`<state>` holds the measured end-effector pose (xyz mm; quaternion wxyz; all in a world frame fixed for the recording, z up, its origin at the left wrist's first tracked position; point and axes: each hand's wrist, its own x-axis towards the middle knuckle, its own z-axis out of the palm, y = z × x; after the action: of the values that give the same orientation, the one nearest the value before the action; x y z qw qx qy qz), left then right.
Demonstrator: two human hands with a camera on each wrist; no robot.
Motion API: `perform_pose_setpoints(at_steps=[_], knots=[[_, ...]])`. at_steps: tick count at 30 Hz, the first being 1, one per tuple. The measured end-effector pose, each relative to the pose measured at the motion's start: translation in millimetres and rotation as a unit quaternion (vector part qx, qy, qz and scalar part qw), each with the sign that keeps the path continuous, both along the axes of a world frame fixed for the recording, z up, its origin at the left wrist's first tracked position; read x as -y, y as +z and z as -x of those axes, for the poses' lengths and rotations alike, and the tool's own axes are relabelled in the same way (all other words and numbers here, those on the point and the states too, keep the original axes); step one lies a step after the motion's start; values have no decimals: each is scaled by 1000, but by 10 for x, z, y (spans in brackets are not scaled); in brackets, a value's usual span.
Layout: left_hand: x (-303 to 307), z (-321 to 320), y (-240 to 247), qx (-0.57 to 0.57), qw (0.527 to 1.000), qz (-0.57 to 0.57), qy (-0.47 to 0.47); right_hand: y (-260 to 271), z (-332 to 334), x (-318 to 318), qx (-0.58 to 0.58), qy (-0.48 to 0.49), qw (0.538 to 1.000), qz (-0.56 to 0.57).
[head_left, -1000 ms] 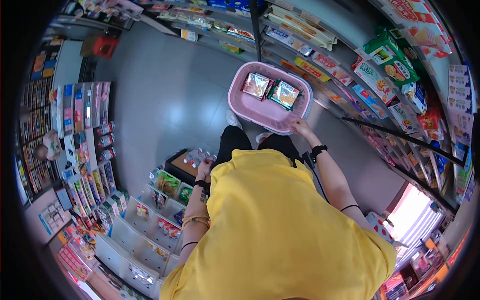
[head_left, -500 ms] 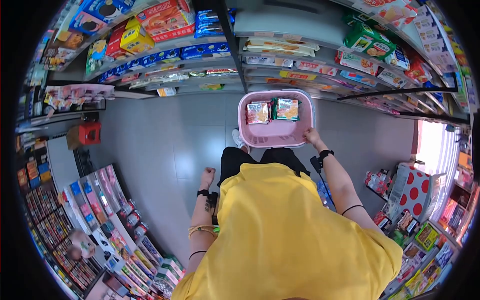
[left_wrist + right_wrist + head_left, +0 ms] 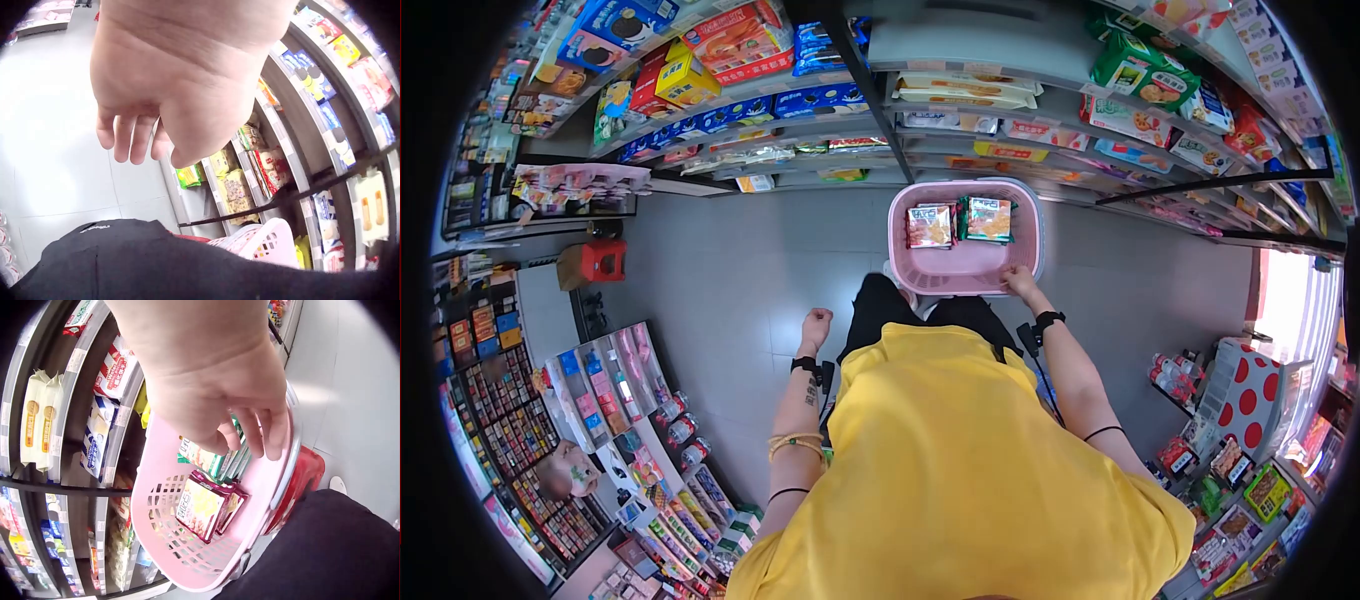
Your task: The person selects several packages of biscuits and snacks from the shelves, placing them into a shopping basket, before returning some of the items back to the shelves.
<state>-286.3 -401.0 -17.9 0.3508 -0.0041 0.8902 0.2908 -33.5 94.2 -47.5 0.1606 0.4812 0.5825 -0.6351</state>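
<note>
A pink plastic basket (image 3: 965, 270) stands in front of my legs. Two small stacks of snack packets lie in it: maroon packets (image 3: 928, 226) and green packets (image 3: 988, 219). My right hand (image 3: 1020, 281) is over the basket's near right side. In the right wrist view, its relaxed fingers (image 3: 272, 434) hang inside the basket beside the rim, close to the green packets, and grip nothing. My left hand (image 3: 816, 325) hangs beside my left leg over the floor. Its fingers (image 3: 124, 140) dangle loosely in the left wrist view, with nothing in them.
Shelves (image 3: 960, 75) of packaged snacks run behind the basket. Something red (image 3: 306, 481) shows under the basket's outer side. A red stool (image 3: 603, 261) stands far left. Display racks (image 3: 615, 390) line the left, and a white box with red dots (image 3: 1242, 395) is at right.
The view has turned, bringing more of the shelves into sight. My left hand has come away from the crates over open floor. My right hand has shifted slightly inward over the basket rim.
</note>
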Motion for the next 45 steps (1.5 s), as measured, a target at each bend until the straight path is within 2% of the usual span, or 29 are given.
perform_pose_setpoints(at_steps=[1, 2, 6, 8, 11, 14, 17, 20, 22, 23, 24, 25, 26, 27, 28, 29, 30, 31, 33, 34, 35, 36, 39, 41, 44, 45], knots=[[-28, -82, 56, 6, 1000, 5, -21, 34, 11, 9, -6, 1, 1000, 2], [-22, -282, 132, -70, 990, 103, -59, 55, 9, -10, -14, 4, 1000, 2], [188, -643, 130, -60, 990, 127, -13, -120, 172, -105, -47, 32, 998, 34], [412, -785, -54, -42, 987, 150, -39, -25, 329, -128, -47, 21, 996, 71], [513, -893, -99, 2, 984, 174, -48, -297, 483, -35, -125, 49, 991, 27], [567, -874, -311, 25, 980, 186, -72, -430, 705, 104, -70, 60, 995, 45], [413, -728, -299, 56, 987, 149, -36, -421, 994, 245, -11, 62, 997, 55], [179, -681, -377, -20, 995, 98, -13, -608, 1226, 474, 11, 118, 993, 0], [255, -713, -637, -78, 996, 45, -29, -949, 1237, 573, -91, 76, 991, 69], [112, -728, -377, -104, 993, 39, -36, -649, 1315, 667, -125, 19, 987, 97], [132, -793, -450, -137, 990, 29, -23, -667, 1340, 730, -147, 5, 985, 93], [145, -924, -500, -136, 990, 32, 35, -667, 1331, 801, -160, -19, 982, 97], [184, -970, -486, -123, 992, 7, 31, -705, 1399, 858, -163, 10, 987, 8], [213, -1046, -483, -124, 991, 26, 46, -642, 1460, 903, -108, -44, 990, 74], [292, -1149, -495, -77, 994, 45, 59, -882, 1496, 945, -150, -55, 987, 19], [251, -1134, -270, -25, 996, 68, 60, -1076, 1465, 973, -96, -137, 983, 77], [310, -1220, -213, -15, 994, 90, 55, -987, 1550, 973, -75, -35, 996, -24], [389, -1288, -208, -5, 993, 110, 41, -1707, 1420, 941, -66, -30, 995, -70], [709, -1585, -541, 3, 990, 142, 10, -1953, 1503, 980, -23, -10, 991, -132], [821, -1707, -617, 20, 989, 149, -4, -2027, 1596, 980, 76, 47, 973, -213], [925, -1771, -628, 41, 987, 154, -20, -2000, 1626, 978, 178, 103, 935, -291], [1010, -1799, -589, 64, 989, 135, 0, -1640, 1660, 928, 146, 161, 941, -260], [947, -1853, -194, 89, 989, 112, 24, -1653, 1599, 903, 93, 11, 972, -214], [955, -1815, -157, 117, 985, 124, 41, -1387, 1640, 900, 63, -18, 975, -211], [975, -1806, -278, 67, 989, 113, 69, -1097, 1676, 912, -15, -75, 982, -173], [935, -1794, -274, 58, 990, 104, 70, -1017, 1710, 916, -26, -63, 984, -166]])
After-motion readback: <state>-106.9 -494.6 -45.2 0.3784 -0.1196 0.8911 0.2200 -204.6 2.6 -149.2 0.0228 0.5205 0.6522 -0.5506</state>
